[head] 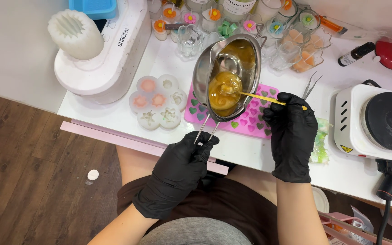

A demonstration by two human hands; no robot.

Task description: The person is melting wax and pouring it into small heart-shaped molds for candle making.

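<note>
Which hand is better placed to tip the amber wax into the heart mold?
Left hand: it grips the metal pot by its wire handle over the pink heart mold. The right hand is occupied stirring with a yellow stick.

At the top centre of the frame stands a glass jar with a white paper label [237,5] printed in dark letters. At upper right lies a small dark bottle with a white wrap-around label [351,57]. On the white hot plate's side, right of centre, sits a small yellow triangular warning sticker [346,149].
</note>
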